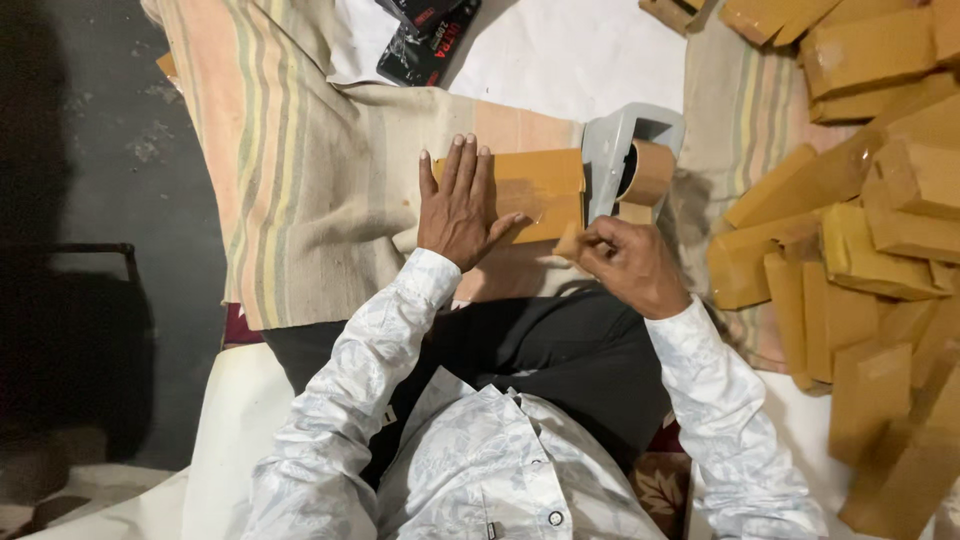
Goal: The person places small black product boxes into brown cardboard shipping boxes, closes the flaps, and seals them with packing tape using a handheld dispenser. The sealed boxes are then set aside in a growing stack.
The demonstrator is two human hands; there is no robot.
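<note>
- The left hand [461, 203] lies flat, palm down, fingers straight and close together, pointing away from the body, thumb spread out to the right.
- The left forearm runs up from the lower left in a pale patterned sleeve.
- The right hand [628, 263] is curled in a loose fist, fingers tucked under, knuckles up.
- The right forearm comes in from the lower right, elbow bent.

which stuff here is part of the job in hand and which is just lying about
In hand: left hand flat on brown parcel; right hand beside tape dispenser.
Lying about: parcel pile, black packets, striped blanket.
</note>
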